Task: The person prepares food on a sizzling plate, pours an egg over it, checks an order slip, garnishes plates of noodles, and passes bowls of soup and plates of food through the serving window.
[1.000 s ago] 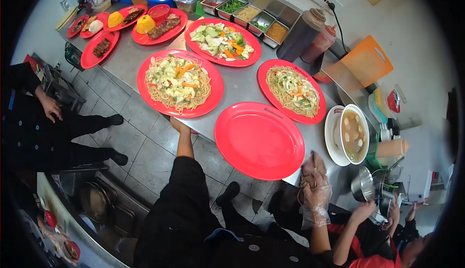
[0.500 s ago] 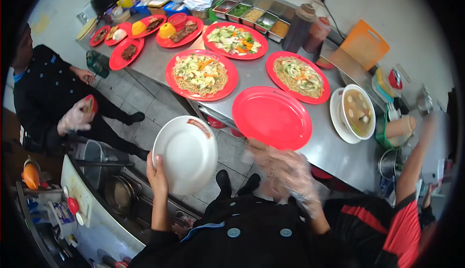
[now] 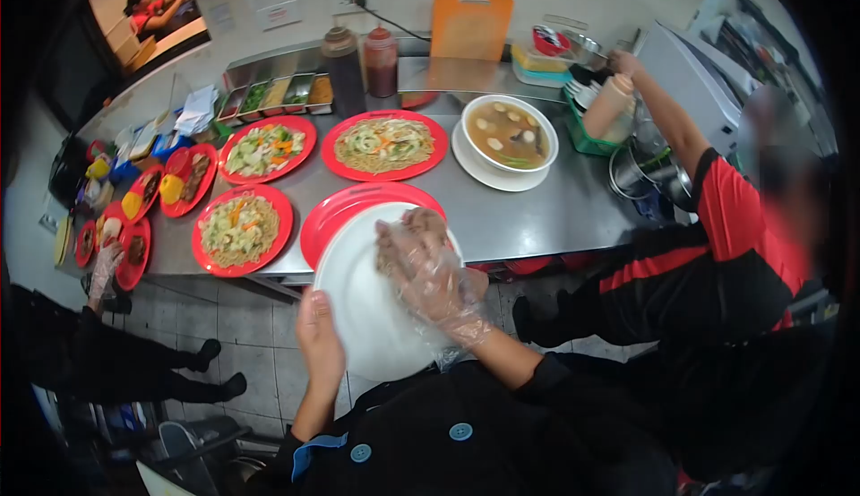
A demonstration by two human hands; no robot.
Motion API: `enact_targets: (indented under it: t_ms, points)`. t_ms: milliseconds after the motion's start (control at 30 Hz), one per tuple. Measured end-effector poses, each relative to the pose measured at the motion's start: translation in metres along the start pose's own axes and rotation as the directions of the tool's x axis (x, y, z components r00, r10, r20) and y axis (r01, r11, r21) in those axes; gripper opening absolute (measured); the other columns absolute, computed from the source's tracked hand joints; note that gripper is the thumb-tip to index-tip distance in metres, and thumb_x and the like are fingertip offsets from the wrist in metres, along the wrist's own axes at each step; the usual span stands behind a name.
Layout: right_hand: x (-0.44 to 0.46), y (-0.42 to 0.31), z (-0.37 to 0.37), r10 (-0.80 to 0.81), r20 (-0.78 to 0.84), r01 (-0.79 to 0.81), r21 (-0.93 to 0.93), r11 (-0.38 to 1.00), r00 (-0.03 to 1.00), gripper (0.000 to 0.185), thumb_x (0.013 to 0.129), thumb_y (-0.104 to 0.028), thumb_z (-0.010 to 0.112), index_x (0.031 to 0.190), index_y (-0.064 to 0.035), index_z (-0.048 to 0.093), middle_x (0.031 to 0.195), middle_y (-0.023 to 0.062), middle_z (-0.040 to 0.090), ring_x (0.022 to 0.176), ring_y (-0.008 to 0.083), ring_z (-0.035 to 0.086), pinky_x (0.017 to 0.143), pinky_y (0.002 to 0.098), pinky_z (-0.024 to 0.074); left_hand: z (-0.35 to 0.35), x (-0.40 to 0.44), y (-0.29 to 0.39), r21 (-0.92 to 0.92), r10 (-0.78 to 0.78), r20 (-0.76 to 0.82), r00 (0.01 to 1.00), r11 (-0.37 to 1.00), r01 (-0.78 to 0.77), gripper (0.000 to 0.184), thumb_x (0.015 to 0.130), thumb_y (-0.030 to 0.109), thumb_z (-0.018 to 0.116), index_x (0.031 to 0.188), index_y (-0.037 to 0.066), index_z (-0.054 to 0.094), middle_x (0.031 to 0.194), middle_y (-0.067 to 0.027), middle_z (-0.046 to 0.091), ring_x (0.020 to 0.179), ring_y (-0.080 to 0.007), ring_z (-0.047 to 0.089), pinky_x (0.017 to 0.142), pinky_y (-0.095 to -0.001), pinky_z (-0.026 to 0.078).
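The left hand [image 3: 322,335] grips the near left rim of one white plate [image 3: 358,317], thumb laid over the edge. The right hand [image 3: 437,285], in a clear glove, is curled around one brown piece [image 3: 425,220] above the plate; whether the piece rests on it I cannot tell. The plate is tilted in front of the body, hiding part of one bare red plate [image 3: 331,220] on the counter [image 3: 520,218].

Three more red plates stand near: two of noodles, one farther back [image 3: 437,144] and one to the left [image 3: 287,218], and one of vegetables [image 3: 312,135]. Five smaller food plates [image 3: 211,163] crowd the far left, where a co-worker's gloved hand [image 3: 106,267] touches one.

To the right, one soup bowl [image 3: 477,154] sits on one saucer [image 3: 484,172]. Behind are five tins [image 3: 298,91], two sauce bottles, one dark [image 3: 345,75] and one red [image 3: 381,66], and one orange board [image 3: 470,30]. A third bottle [image 3: 609,106] stands by one green basket [image 3: 587,146]; a second co-worker's hand [image 3: 624,63] reaches beyond it.
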State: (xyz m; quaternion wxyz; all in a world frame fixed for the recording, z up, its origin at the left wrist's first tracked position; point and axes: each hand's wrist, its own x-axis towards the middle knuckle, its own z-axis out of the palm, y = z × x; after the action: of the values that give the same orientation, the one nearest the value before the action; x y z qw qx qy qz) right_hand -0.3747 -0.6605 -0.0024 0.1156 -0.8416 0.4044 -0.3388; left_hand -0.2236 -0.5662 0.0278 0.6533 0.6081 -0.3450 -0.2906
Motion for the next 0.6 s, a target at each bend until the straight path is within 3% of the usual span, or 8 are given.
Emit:
enact_targets:
  t_ms: [33,67,167,267,400,433,533,600]
  points:
    - [-0.010,-0.007,-0.001,0.055,0.079,-0.089,0.528,0.845,0.995,0.041,0.075,-0.012,0.059,0.116,-0.0106,0.055,0.114,0.0169,0.051,0.097,0.0322,0.052,0.079,0.0411,0.0481,0.013,0.000,-0.005,0.000,-0.032,0.129,0.991,0.999,0.033,0.038,0.097,0.027,0.036,0.114,-0.003,0.050,0.099,-0.0080,0.058,0.089,-0.0111,0.053,0.081,-0.0253,0.042]
    - [-0.016,-0.007,-0.014,-0.023,0.068,-0.009,0.424,0.905,0.997,0.043,0.075,-0.012,0.059,0.117,-0.0120,0.053,0.116,0.0168,0.050,0.100,0.0324,0.051,0.081,0.0416,0.0476,0.024,0.002,-0.011,0.003,-0.062,0.254,0.965,0.998,0.063,0.038,0.097,0.027,0.036,0.113,-0.004,0.052,0.098,-0.0074,0.059,0.089,-0.0109,0.052,0.081,-0.0254,0.041]
    - [-0.030,-0.006,-0.065,-0.219,0.083,0.221,-0.004,0.975,0.972,0.047,0.074,-0.012,0.058,0.120,-0.0152,0.051,0.122,0.0163,0.046,0.107,0.0326,0.049,0.086,0.0431,0.0461,0.048,0.008,-0.020,-0.112,-0.093,0.304,0.948,0.985,0.132,0.039,0.097,0.029,0.036,0.111,-0.003,0.053,0.097,-0.0068,0.059,0.089,-0.0111,0.053,0.080,-0.0250,0.042]
    - [-0.043,0.066,-0.093,0.103,0.008,-0.099,-0.198,0.975,0.995,0.038,0.079,-0.014,0.055,0.117,-0.0125,0.052,0.119,0.0148,0.049,0.109,0.0294,0.047,0.082,0.0397,0.0476,0.066,0.011,-0.043,-0.088,-0.262,0.388,0.884,0.944,0.319,0.041,0.096,0.032,0.035,0.114,-0.003,0.050,0.103,-0.0091,0.058,0.093,-0.0131,0.053,0.083,-0.0266,0.042]
    - [-0.026,0.193,-0.156,0.082,-0.209,-0.164,-0.415,0.895,0.974,0.030,0.083,-0.014,0.053,0.113,-0.0090,0.055,0.102,0.0136,0.056,0.084,0.0258,0.060,0.064,0.0345,0.0515,0.115,0.000,-0.072,-0.182,-0.529,0.342,0.777,0.774,0.607,0.046,0.096,0.034,0.034,0.124,-0.002,0.039,0.119,-0.0142,0.051,0.106,-0.0201,0.052,0.090,-0.0323,0.041]
    - [-0.007,0.189,-0.179,0.261,-0.215,-0.317,-0.297,0.901,0.941,0.027,0.088,-0.017,0.049,0.108,-0.0003,0.054,0.094,0.0161,0.058,0.078,0.0239,0.062,0.062,0.0325,0.0530,0.122,-0.001,-0.079,-0.186,-0.526,0.333,0.782,0.777,0.602,0.046,0.096,0.034,0.034,0.124,-0.002,0.039,0.119,-0.0142,0.051,0.106,-0.0201,0.052,0.090,-0.0323,0.041]
    - [0.014,0.240,-0.185,0.485,-0.162,-0.483,0.056,0.874,0.859,0.028,0.088,-0.019,0.049,0.108,0.0003,0.054,0.093,0.0165,0.059,0.080,0.0246,0.062,0.063,0.0330,0.0532,0.133,0.006,-0.097,-0.361,-0.537,0.259,0.803,0.717,0.596,0.046,0.096,0.034,0.033,0.125,-0.001,0.038,0.121,-0.0155,0.049,0.108,-0.0234,0.050,0.092,-0.0344,0.041]
    - [0.020,0.268,-0.168,0.615,-0.004,-0.554,0.430,0.713,0.788,0.028,0.088,-0.020,0.050,0.107,0.0007,0.054,0.092,0.0167,0.059,0.081,0.0251,0.062,0.064,0.0334,0.0533,0.127,0.017,-0.101,-0.345,-0.513,0.153,0.845,0.773,0.532,0.046,0.096,0.033,0.032,0.125,-0.002,0.038,0.121,-0.0156,0.049,0.109,-0.0234,0.050,0.092,-0.0345,0.040]
